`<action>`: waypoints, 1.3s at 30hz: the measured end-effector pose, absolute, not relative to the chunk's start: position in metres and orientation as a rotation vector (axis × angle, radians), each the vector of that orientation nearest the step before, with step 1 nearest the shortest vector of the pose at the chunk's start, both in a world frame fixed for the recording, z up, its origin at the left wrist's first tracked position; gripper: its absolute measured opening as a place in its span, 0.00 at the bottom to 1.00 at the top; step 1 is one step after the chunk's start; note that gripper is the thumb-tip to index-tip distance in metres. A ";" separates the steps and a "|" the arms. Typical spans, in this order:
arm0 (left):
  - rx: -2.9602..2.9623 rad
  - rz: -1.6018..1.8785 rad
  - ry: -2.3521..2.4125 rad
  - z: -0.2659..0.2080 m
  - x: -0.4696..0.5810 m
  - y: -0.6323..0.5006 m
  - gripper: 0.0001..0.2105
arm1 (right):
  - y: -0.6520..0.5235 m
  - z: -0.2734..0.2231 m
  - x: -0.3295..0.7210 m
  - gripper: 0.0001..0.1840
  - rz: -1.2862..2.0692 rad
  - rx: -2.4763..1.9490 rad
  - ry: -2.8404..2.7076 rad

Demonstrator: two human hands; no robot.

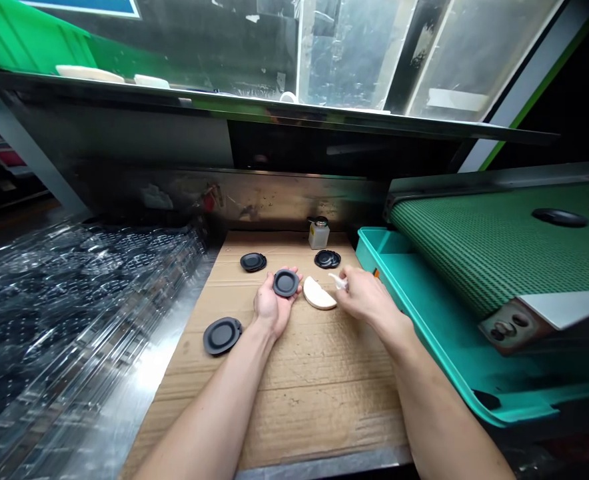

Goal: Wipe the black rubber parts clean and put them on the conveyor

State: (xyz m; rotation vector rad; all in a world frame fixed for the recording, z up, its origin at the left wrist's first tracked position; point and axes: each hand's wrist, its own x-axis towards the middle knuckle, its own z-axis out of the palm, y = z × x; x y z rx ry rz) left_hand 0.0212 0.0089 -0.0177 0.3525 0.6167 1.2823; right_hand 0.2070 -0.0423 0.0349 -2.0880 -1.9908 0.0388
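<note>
My left hand (270,305) is turned palm up, its fingers curled around a small black dish-shaped part (285,283). Pinched in my right hand (367,292) is a small white piece of cloth or tissue (338,281); its exact kind is unclear. Between both hands lies a cream half-round pad (318,294), flat on the cardboard (314,373). A larger black part (222,335) rests left of my left wrist. Farther back are a black part (253,262) at left and a glossy black part (327,259) at right.
A squat bottle with a metal top (319,233) stands at the back. On the right, a turquoise tray (424,333) sits under a green conveyor belt (479,233) carrying black parts (559,217). Clear plastic trays (74,307) fill the left. A shelf edge (274,113) crosses above.
</note>
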 end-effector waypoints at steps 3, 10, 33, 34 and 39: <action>0.352 1.288 0.630 -0.018 0.021 0.009 0.16 | -0.038 0.036 0.201 0.10 0.103 -1.918 -1.880; 0.362 1.277 0.615 -0.019 0.024 0.008 0.15 | -0.034 0.020 0.184 0.14 0.447 -1.658 -1.783; 0.286 1.305 0.628 -0.022 0.024 0.010 0.14 | 0.133 0.089 0.207 0.19 0.014 -2.192 -1.831; 0.282 1.307 0.628 -0.022 0.024 0.009 0.14 | 0.135 0.088 0.208 0.18 0.028 -2.187 -1.837; 0.280 1.310 0.624 -0.020 0.023 0.007 0.14 | 0.140 0.089 0.209 0.18 0.073 -2.151 -1.837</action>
